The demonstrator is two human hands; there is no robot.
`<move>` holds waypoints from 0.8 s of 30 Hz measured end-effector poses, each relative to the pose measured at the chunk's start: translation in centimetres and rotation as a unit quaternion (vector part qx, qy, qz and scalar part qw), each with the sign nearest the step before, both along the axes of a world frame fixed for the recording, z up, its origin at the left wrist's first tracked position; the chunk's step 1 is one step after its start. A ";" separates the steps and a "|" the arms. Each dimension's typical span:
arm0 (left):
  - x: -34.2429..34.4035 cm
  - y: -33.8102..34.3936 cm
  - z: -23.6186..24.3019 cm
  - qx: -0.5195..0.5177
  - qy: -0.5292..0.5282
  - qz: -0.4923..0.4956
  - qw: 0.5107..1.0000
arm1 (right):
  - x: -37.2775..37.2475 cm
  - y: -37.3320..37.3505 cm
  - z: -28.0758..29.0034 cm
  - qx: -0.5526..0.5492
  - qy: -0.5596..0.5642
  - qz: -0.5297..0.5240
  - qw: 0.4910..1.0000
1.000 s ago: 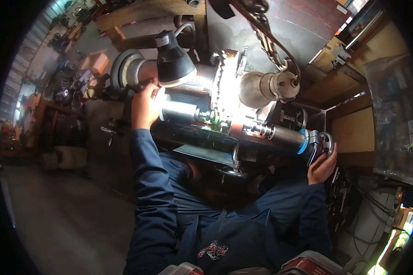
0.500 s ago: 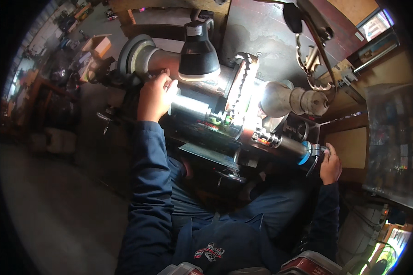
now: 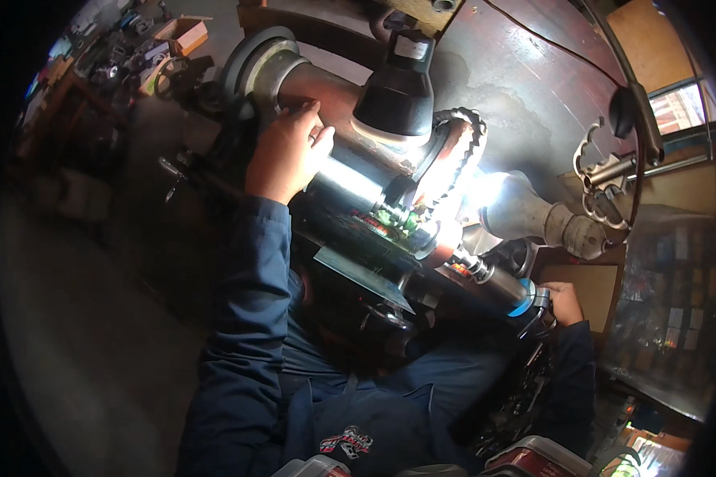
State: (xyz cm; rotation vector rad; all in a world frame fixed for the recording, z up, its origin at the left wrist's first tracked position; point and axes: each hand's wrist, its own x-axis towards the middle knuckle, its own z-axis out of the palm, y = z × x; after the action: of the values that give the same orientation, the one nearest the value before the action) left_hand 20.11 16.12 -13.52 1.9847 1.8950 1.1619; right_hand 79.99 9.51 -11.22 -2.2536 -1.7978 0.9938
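Observation:
My left hand (image 3: 288,155) is closed at the left end of a shiny silver cylinder (image 3: 346,184) on a bench machine. Its fingertips lie near a large reddish-brown metal drum (image 3: 326,97); the exact grip point is hidden. At the machine's other end my right hand (image 3: 563,304) has its fingers bent around the end of a dark cylindrical spindle (image 3: 505,288). A blue ring (image 3: 523,297) and a clamp with a bent lever (image 3: 538,306) sit beside those fingers. Between the hands, small chucks and a round ridged part (image 3: 459,151) are brightly lit.
A black lamp (image 3: 398,83) hangs over the drum. Behind the spindle is a pale bulb-shaped housing (image 3: 525,208). A flat metal plate (image 3: 362,278) juts toward my lap. Curved metal brackets (image 3: 601,171) stand at the right, and an open cardboard box (image 3: 183,34) lies far left.
The view has turned, so the machine slopes more steeply down to the right. Both hands stay at the same ends of the machine. The right fingers are now more hidden behind the clamp.

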 end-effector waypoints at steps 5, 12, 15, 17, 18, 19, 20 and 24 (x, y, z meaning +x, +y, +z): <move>-0.7 0.6 -1.4 0.094 0.051 0.001 0.994 | 2.6 1.7 -0.8 -0.021 -0.048 0.229 0.972; -0.7 0.4 -1.3 0.048 0.056 -0.002 0.997 | 0.8 4.7 -0.2 -0.190 -0.038 0.250 0.949; -0.6 0.2 -1.0 0.055 0.059 -0.008 0.997 | 1.1 6.1 -0.7 -0.208 -0.052 0.395 0.894; -0.6 0.1 -1.0 0.042 0.054 -0.010 0.998 | 2.3 7.4 -1.9 -0.238 -0.017 0.471 0.849; -0.6 0.1 -0.9 0.041 0.056 -0.008 0.998 | 4.6 8.4 -3.3 -0.241 -0.019 0.548 0.801; -0.6 0.0 -0.9 0.038 0.062 -0.004 0.997 | 4.6 8.7 -4.0 -0.242 -0.018 0.550 0.799; -0.6 0.0 -0.9 0.037 0.062 -0.003 0.997 | 4.7 9.2 -4.3 -0.269 -0.017 0.569 0.777; -0.2 0.2 -0.9 0.056 0.051 -0.009 0.997 | -2.2 10.6 -4.6 -0.271 -0.134 0.556 0.774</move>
State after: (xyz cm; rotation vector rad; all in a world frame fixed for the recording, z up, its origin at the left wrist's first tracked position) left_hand 19.92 16.36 -14.40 2.1530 1.8943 1.2084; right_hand 77.76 20.15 -15.81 -1.3331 -3.4806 1.5002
